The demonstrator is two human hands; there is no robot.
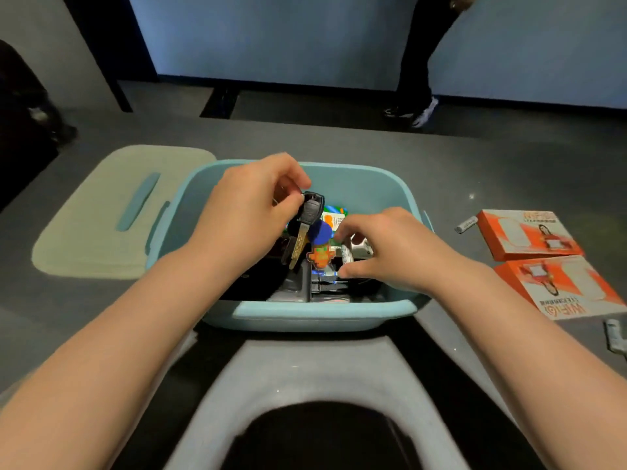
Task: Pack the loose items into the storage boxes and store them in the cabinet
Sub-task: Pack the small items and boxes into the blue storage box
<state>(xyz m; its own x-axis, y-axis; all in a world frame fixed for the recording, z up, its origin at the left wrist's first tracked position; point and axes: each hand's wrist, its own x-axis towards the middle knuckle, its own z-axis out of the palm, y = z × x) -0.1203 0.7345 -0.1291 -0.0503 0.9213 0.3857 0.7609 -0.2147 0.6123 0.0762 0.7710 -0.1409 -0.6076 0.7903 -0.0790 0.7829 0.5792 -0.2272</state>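
- Head view, surface: a dark grey tabletop (424,171) carries a teal storage box (305,313) at the centre, uncovered; its pale green lid (101,215) lies flat just to the left, touching the box's side.
- Room: a pale blue wall panel with a dark skirting stands behind; a bystander's dark-trousered legs and white shoes (419,110) show at the top right.
- Right of the box: a small grey cylinder (465,224) lies just beside two orange flat cartons (529,235), the nearer one overlapped at its far edge.
- Left hand (247,212): its fingers (291,184) are curled and pinch the black head of a key bunch (307,225), which hangs above the box interior with a blue tag and an orange pixel-figure charm.
- Right hand (383,245): held over the box's right half, fingers bent down among the contents; whether they grasp anything cannot be told.
- Obscured: box contents are dark and cluttered; a printed card and a small white cylinder are discernible, the rest not. A pale object at the right edge is cut off. A blurred grey shape fills the bottom centre.
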